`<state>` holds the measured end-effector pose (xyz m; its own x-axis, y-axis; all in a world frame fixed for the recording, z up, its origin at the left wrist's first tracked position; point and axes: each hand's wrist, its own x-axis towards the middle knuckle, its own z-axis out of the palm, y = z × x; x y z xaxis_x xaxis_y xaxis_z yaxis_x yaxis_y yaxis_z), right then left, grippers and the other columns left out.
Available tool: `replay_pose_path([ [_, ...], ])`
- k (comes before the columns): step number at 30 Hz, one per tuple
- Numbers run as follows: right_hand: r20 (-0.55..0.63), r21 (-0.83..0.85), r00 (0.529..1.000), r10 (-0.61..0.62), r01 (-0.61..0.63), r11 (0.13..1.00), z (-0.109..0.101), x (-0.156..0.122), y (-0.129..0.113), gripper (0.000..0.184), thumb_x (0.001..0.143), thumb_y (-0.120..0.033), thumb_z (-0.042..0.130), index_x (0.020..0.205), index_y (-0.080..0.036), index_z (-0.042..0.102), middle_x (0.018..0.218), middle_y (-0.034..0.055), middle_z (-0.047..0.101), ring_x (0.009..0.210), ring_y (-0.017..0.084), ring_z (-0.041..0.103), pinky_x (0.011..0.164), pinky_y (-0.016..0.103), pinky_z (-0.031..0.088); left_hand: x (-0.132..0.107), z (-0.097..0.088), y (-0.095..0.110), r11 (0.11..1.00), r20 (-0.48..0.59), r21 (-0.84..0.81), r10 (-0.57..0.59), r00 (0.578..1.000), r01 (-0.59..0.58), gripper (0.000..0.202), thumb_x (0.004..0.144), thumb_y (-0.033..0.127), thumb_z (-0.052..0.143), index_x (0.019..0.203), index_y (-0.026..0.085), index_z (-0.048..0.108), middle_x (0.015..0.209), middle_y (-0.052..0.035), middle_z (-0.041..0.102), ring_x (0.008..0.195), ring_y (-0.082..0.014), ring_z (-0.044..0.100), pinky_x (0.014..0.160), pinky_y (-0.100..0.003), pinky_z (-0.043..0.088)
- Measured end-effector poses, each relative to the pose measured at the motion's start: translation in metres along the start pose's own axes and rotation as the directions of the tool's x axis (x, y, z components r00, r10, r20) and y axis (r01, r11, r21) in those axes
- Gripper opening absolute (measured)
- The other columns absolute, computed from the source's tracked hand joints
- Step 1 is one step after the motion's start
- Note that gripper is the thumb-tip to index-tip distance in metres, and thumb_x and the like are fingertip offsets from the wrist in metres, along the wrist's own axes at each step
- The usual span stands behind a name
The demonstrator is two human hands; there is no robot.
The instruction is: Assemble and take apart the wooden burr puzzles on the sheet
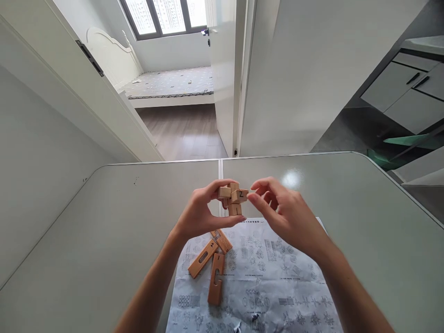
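Above the table, my left hand (204, 208) grips a wooden burr puzzle (234, 199) made of interlocked blocks, thumb underneath and fingers over its top. One block end facing me bears a dark mark like a Z. Just right of it is my right hand (282, 210), its thumb and forefinger curved with a gap between them. The thumb tip is close to the marked block; whether they touch I cannot tell. Below lie loose wooden pieces: a slotted one marked 2 (203, 259), a notched one marked 1 (217, 279) and another piece (222, 240) partly behind them.
A creased sheet printed with puzzle diagrams (267, 286) lies under the pieces on the pale table (104, 249). The table's far edge runs near a doorway with an open door (225, 78). Beyond are a bed (169, 83) and a window. Cabinets (412, 88) stand at right.
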<state>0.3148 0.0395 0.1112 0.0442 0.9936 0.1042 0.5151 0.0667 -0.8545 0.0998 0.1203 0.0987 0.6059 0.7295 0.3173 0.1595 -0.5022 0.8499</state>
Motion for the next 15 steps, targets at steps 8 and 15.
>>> replay_pose_path([
  [8, 0.136, 0.003, 0.972, -0.189, 0.191, 0.982, 0.01, 0.001, 0.007, 0.031, 0.115, -0.045, 0.046, 0.098, -0.023, 0.061, 0.075, -0.0038, 0.058, 0.062, 0.014, 0.051, 0.061, 0.027, 0.039, 0.0, -0.004, -0.005, 0.926, 0.123, -0.374, -0.001, 0.992, 0.047, 0.06, 0.076, 0.034, 0.097, 0.128, 0.022, 0.07, 0.117, -0.0093, 0.073, 0.099, -0.0241, 0.076, 0.091, -0.035, 0.066],
  [15, 0.125, 0.158, 0.962, -0.243, 0.222, 0.962, 0.018, 0.0, 0.007, 0.039, 0.115, -0.044, 0.043, 0.081, -0.024, 0.043, 0.067, -0.0068, 0.044, 0.056, 0.012, 0.035, 0.057, 0.027, 0.03, -0.002, -0.004, -0.007, 0.916, 0.086, -0.4, 0.075, 0.994, -0.034, 0.065, 0.074, 0.044, 0.098, 0.132, 0.027, 0.073, 0.131, -0.0124, 0.066, 0.109, -0.0285, 0.073, 0.085, -0.037, 0.068],
])
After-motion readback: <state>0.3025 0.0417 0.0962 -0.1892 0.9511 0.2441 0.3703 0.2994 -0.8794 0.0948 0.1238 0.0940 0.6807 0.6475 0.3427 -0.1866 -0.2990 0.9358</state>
